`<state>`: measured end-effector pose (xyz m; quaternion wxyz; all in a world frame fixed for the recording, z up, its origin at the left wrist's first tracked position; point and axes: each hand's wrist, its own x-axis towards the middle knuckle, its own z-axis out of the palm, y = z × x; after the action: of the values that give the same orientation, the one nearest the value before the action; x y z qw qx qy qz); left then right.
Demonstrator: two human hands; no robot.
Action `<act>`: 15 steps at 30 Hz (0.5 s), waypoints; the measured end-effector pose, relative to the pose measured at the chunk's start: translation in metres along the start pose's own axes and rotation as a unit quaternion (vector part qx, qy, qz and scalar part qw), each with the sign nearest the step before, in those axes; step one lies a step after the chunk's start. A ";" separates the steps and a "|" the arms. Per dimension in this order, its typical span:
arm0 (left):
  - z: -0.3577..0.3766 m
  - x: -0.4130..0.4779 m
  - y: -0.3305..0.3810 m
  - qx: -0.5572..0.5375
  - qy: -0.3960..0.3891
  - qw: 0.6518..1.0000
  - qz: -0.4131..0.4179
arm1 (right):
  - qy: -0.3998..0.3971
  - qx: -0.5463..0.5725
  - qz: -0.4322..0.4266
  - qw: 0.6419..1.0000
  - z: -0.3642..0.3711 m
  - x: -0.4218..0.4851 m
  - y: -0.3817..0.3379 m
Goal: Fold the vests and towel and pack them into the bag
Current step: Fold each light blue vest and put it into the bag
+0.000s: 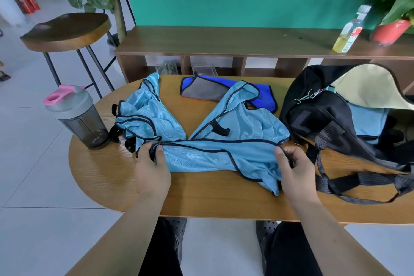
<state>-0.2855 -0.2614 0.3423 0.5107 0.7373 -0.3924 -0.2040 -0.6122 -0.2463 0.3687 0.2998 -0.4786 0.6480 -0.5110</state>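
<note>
A light blue mesh vest (pixel 224 141) with dark trim lies spread across the middle of the wooden table (pixel 201 197). My left hand (pixel 152 168) pinches its left corner and my right hand (pixel 293 168) pinches its right corner, both at the folded edge. A second light blue vest (pixel 145 116) lies crumpled at the left. A blue and grey towel (pixel 208 89) sits folded at the back, partly under the spread vest. The black bag (pixel 324 119) stands open at the right, with light blue fabric (pixel 369 119) inside it.
A grey shaker bottle (pixel 78 119) with a pink lid stands at the table's left edge. The bag's straps (pixel 358 184) trail over the table's right front. Behind are a low shelf (pixel 224 45) with an oil bottle (pixel 349 31) and a red plant pot (pixel 389 31), and a stool (pixel 67 31).
</note>
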 end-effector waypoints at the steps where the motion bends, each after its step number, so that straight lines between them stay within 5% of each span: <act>1: 0.000 0.000 0.000 0.002 0.000 1.000 0.000 | 0.008 -0.017 -0.012 1.000 0.000 0.000 -0.004; 6: 0.000 0.000 0.000 -0.004 -0.003 1.000 -0.003 | 0.003 -0.079 -0.171 0.982 -0.002 -0.012 -0.022; 10: -0.001 -0.001 -0.001 -0.009 -0.007 1.000 0.000 | -0.100 -0.217 -0.365 0.900 -0.003 -0.025 -0.007; 15: -0.002 0.001 -0.001 -0.001 -0.012 1.000 0.010 | -0.126 -0.355 -0.368 0.850 0.002 -0.032 0.016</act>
<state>-0.2836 -0.2606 0.3425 0.5088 0.7304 -0.4055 -0.2078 -0.6045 -0.2173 0.3495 -0.0218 -0.8161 0.5183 -0.2547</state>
